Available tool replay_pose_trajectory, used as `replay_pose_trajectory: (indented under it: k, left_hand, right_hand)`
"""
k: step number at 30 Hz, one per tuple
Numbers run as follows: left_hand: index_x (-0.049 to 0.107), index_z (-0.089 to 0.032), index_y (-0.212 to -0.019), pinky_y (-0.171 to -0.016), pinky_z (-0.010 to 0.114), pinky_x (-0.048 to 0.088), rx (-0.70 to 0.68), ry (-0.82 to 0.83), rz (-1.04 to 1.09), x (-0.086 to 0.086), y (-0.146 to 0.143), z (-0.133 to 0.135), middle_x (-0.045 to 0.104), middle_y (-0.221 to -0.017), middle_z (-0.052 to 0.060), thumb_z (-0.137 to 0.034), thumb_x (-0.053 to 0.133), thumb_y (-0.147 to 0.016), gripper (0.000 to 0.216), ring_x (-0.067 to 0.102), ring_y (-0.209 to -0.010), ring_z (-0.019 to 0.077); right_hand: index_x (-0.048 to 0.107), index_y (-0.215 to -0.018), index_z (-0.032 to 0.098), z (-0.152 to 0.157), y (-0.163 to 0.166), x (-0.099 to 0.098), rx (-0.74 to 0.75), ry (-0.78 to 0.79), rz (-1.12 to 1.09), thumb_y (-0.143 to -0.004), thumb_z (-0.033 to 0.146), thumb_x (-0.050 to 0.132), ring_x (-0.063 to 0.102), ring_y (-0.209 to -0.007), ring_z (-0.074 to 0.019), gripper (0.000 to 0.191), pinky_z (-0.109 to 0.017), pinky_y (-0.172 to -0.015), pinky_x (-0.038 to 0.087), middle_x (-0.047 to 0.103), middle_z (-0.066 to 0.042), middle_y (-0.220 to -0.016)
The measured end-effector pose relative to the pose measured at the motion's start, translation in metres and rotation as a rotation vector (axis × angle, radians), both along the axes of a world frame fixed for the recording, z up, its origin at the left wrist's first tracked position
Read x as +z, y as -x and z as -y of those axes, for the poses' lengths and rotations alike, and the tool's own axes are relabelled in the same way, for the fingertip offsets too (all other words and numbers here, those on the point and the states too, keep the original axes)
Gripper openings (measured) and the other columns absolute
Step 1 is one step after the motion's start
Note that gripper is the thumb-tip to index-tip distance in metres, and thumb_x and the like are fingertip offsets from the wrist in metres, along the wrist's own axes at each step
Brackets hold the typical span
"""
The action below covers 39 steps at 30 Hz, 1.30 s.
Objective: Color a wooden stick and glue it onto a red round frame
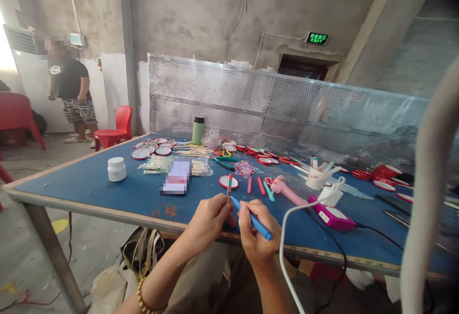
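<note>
Striped stick (229, 185), red-tipped and green-banded, and blue marker (261, 228) occupy left and right hands (208, 219).

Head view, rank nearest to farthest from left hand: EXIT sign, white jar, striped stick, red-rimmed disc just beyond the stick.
1. Striped stick: held in the left hand.
2. Red-rimmed disc: on the table, just beyond the stick.
3. White jar: on the table, well off to the left.
4. EXIT sign: up high, to the right, past the perforated panel.
</note>
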<state>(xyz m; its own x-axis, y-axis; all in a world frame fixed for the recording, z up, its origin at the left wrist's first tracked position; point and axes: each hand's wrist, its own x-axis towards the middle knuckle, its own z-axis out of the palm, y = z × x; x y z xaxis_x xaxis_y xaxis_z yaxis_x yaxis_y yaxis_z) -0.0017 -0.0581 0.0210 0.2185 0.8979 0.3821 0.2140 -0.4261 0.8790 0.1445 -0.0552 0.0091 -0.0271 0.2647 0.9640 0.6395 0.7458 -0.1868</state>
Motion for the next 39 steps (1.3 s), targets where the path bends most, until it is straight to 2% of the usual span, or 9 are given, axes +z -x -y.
replay_pose_trajectory:
  k: [12,19,31,39]
  left_hand:
    - [0.048,-0.019,-0.073,-0.047,0.019,0.033,0.014,-0.014,-0.019,0.0017,0.0005,0.001,0.06,-0.064,-0.003,-0.039,0.041,-0.1,0.034,0.045,-0.044,0.0078]
    - [0.054,-0.018,-0.078,-0.046,0.019,0.033,-0.004,-0.001,-0.005,0.002,0.001,0.0016,0.064,-0.068,-0.003,-0.04,0.04,-0.1,0.034,0.044,-0.044,0.0071]
    - [0.049,-0.019,-0.074,-0.043,0.018,0.033,-0.007,0.005,0.021,0.0007,0.0002,0.001,0.06,-0.063,-0.005,-0.039,0.042,-0.1,0.033,0.043,-0.04,0.0059]
    - [0.054,-0.018,-0.078,-0.042,0.019,0.033,-0.015,0.022,0.029,0.0006,0.0002,0.0011,0.064,-0.067,-0.003,-0.041,0.042,-0.1,0.033,0.045,-0.041,0.0066]
  right_hand:
    - [0.063,-0.087,0.018,0.0029,0.0062,0.0079,-0.053,-0.1,0.043,-0.093,0.013,0.058,0.065,-0.057,-0.0143,0.009,-0.025,-0.058,0.049,0.067,0.0,-0.068]
    - [0.062,-0.087,0.018,0.0003,-0.0004,-0.0006,0.004,-0.003,0.004,-0.094,0.016,0.057,0.064,-0.059,-0.0149,0.009,-0.026,-0.058,0.047,0.066,-0.001,-0.069]
    - [0.063,-0.088,0.018,0.0016,0.0053,0.0059,-0.033,-0.079,0.036,-0.094,0.012,0.056,0.064,-0.058,-0.0144,0.01,-0.026,-0.057,0.044,0.067,0.0,-0.068]
    - [0.061,-0.086,0.018,-0.0002,0.0004,-0.0017,0.008,0.003,-0.017,-0.094,0.016,0.056,0.065,-0.061,-0.0156,0.009,-0.027,-0.06,0.044,0.066,0.0,-0.069]
